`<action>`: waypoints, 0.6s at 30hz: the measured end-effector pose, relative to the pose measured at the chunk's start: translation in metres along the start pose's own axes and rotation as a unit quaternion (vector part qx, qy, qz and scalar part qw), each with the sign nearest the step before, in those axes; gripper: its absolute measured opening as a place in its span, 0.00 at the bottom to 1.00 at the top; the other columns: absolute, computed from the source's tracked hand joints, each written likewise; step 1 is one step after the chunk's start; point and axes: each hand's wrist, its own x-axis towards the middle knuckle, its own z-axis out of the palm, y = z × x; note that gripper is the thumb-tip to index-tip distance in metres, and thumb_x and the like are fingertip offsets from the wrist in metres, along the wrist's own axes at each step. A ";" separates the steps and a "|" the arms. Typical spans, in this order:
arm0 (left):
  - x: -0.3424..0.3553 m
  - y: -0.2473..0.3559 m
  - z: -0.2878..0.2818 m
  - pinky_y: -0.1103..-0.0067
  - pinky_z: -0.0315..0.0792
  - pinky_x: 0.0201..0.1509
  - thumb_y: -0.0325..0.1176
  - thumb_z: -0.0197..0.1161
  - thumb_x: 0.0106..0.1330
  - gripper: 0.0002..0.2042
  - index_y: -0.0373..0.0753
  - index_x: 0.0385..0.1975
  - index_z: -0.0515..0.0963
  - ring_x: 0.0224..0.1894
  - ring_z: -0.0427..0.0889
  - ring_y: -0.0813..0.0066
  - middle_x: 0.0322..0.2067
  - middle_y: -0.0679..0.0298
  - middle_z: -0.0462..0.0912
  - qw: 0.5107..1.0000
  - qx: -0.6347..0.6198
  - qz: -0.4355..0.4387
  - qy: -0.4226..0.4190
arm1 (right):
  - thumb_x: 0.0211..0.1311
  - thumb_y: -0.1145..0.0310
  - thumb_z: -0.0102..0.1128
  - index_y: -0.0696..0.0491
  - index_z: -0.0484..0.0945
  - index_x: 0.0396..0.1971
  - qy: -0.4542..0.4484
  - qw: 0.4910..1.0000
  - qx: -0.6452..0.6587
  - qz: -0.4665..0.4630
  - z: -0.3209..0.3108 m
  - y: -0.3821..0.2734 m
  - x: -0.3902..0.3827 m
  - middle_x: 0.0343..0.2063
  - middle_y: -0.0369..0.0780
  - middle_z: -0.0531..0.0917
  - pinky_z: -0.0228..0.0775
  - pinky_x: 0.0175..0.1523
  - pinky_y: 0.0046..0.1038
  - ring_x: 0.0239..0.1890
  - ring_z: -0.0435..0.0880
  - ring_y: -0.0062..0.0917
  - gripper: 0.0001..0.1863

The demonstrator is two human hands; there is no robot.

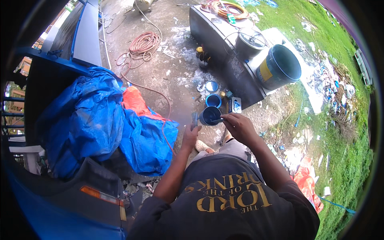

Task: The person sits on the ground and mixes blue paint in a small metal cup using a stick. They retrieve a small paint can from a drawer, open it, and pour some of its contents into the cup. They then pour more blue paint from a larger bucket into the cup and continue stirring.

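My right hand [239, 126] holds a thin dark stick whose tip dips into a small round can of blue paint [209, 115] on the concrete. My left hand [191, 135] is closed around a small grey-blue object [195, 118], held upright just left of that can. A second open can of blue paint [213, 100] stands right behind the first, and a smaller round lid or tin [211, 86] lies beyond it.
A blue tarpaulin with an orange patch [104, 124] is heaped at left. A coiled orange hose [145, 43] lies on the concrete. A dark metal tank [224, 48] carries a pot and a large blue bucket [280, 66]. Littered grass is at right.
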 end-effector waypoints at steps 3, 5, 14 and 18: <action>0.001 -0.005 0.004 0.80 0.68 0.37 0.41 0.65 0.66 0.14 0.37 0.41 0.75 0.30 0.72 0.80 0.30 0.68 0.73 1.000 -0.011 -0.018 -0.017 | 0.66 0.70 0.64 0.51 0.84 0.47 0.036 0.998 -0.050 -0.009 0.005 0.007 0.007 0.39 0.41 0.86 0.79 0.39 0.36 0.37 0.87 0.38 0.11; 0.000 -0.008 0.006 0.81 0.68 0.36 0.40 0.65 0.66 0.13 0.37 0.40 0.75 0.30 0.72 0.81 0.29 0.68 0.73 0.999 -0.022 -0.023 -0.024 | 0.65 0.70 0.64 0.51 0.84 0.46 0.032 0.999 -0.024 -0.017 0.012 0.005 0.007 0.38 0.41 0.86 0.80 0.39 0.36 0.37 0.87 0.38 0.10; -0.005 -0.011 0.007 0.83 0.65 0.32 0.39 0.63 0.67 0.11 0.38 0.38 0.76 0.28 0.70 0.83 0.27 0.70 0.73 0.998 -0.045 -0.014 -0.048 | 0.63 0.71 0.66 0.52 0.85 0.42 -0.013 1.000 -0.015 -0.021 0.000 0.000 0.014 0.37 0.41 0.87 0.80 0.39 0.37 0.37 0.88 0.38 0.08; -0.006 -0.009 0.004 0.84 0.63 0.32 0.39 0.62 0.67 0.11 0.38 0.39 0.77 0.28 0.70 0.84 0.27 0.70 0.73 0.997 -0.051 -0.021 -0.054 | 0.64 0.70 0.65 0.52 0.84 0.42 -0.047 0.999 -0.005 -0.027 -0.004 0.000 0.011 0.37 0.41 0.87 0.80 0.39 0.36 0.36 0.87 0.39 0.08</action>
